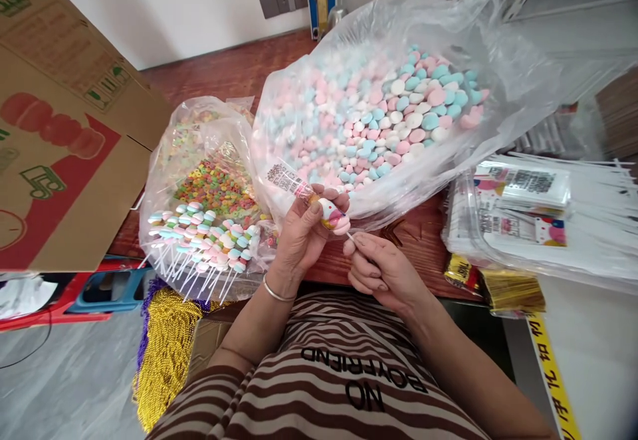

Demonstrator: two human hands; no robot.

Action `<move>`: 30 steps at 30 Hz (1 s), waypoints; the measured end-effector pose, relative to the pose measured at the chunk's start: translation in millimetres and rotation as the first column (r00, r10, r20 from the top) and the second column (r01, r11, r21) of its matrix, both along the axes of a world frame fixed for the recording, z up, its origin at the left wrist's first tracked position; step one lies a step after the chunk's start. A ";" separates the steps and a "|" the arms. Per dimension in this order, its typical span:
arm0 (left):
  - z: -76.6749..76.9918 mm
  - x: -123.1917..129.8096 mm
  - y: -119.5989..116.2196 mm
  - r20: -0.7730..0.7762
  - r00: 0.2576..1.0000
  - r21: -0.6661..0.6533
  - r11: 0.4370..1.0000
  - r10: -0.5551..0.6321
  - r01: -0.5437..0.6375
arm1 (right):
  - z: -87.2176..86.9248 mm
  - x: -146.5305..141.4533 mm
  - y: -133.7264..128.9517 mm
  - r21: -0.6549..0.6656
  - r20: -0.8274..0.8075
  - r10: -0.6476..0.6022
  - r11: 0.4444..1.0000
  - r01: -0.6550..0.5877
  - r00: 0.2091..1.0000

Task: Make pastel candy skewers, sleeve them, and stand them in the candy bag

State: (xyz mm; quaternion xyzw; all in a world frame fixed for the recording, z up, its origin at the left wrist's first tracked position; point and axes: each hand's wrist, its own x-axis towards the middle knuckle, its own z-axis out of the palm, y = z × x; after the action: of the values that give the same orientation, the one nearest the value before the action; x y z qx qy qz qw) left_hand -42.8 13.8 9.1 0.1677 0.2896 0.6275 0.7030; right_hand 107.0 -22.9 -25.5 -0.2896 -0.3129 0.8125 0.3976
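Note:
My left hand (306, 230) is closed around a small printed clear wrapper (289, 179) with a candy lollipop (335, 217) inside it. The lollipop's white stick points down to the right, and my right hand (373, 264) pinches its lower end. Behind my hands lies a large clear bag (468, 154) full of pink, blue and white candies (393, 121). To the left, skewered candy lollipops (199, 237) with white sticks lie on a second clear bag (164, 141), beside small multicoloured ring candies (214, 187).
A cardboard box (64, 127) stands at the left. At the right, a clear tray (528, 264) holds printed wrappers (533, 187) and white sticks (603, 194); gold twist ties (516, 292) lie by the table's front edge. A blue device (323, 1) stands against the wall.

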 end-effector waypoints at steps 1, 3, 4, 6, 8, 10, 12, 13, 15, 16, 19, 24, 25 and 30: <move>-1.2 0.5 0.0 0.002 1.000 -0.009 1.000 0.002 -0.002 | 0.2 -0.8 -1.0 -0.001 -0.002 0.022 1.000 -0.022 1.000; -2.3 1.9 0.5 -0.003 1.000 -0.030 0.999 0.016 -0.016 | -0.6 -1.7 -3.8 0.124 0.128 -0.037 0.992 0.021 0.991; -2.0 2.7 0.8 -0.011 1.000 -0.046 0.999 0.029 -0.029 | -1.5 -1.7 -5.4 0.262 0.250 -0.128 0.963 0.060 0.960; -0.2 4.5 1.5 -0.021 0.998 -0.098 0.993 0.059 -0.060 | -4.4 -1.4 -8.1 0.619 0.473 -0.407 0.785 0.034 0.781; 3.0 6.5 2.0 -0.026 0.995 -0.160 0.982 0.093 -0.096 | -7.9 -1.1 -9.1 0.861 0.488 -0.689 0.481 -0.166 0.536; 6.3 9.2 1.8 -0.034 0.991 -0.192 0.972 0.132 -0.136 | -11.3 -1.5 -8.8 0.908 0.354 -0.849 0.212 -0.361 0.391; 8.6 12.5 0.3 -0.042 0.986 -0.179 0.970 0.159 -0.164 | -13.1 -3.0 -8.0 0.891 0.258 -0.905 0.087 -0.447 0.338; 8.9 14.4 -1.1 -0.045 0.986 -0.160 0.973 0.161 -0.167 | -13.1 -4.1 -7.9 0.892 0.256 -0.907 0.088 -0.444 0.334; 7.6 18.2 -5.0 -0.058 0.986 -0.107 0.981 0.157 -0.162 | -11.0 -6.9 -8.7 0.913 0.347 -0.858 0.217 -0.345 0.379; 5.9 20.1 -7.5 -0.067 0.988 -0.085 0.986 0.142 -0.147 | -9.2 -8.3 -9.5 0.909 0.413 -0.795 0.332 -0.251 0.444; -3.2 23.6 -15.0 -0.096 0.995 -0.070 0.997 0.032 -0.039 | -4.0 -11.2 -11.5 0.646 0.448 -0.449 0.761 0.067 0.773; -14.9 15.2 -14.2 -0.102 0.986 -0.034 0.991 -0.131 0.129 | -6.9 -7.5 -12.3 0.130 0.086 -0.149 0.982 0.138 0.985; -14.4 11.7 -11.0 -0.084 0.991 0.000 0.995 -0.100 0.100 | -8.6 -5.8 -13.0 0.129 0.089 -0.145 0.983 0.133 0.985; -0.6 1.4 7.3 0.077 0.991 -0.034 0.994 0.107 -0.104 | -12.4 1.4 -18.3 0.324 0.303 -0.122 0.946 0.018 0.945</move>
State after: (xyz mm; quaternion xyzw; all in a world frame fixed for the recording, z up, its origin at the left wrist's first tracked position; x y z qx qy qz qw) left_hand -41.4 21.1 8.5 0.1167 0.2794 0.6656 0.6821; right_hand 108.4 -41.2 -37.9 -0.3606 -0.4886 0.6793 0.4119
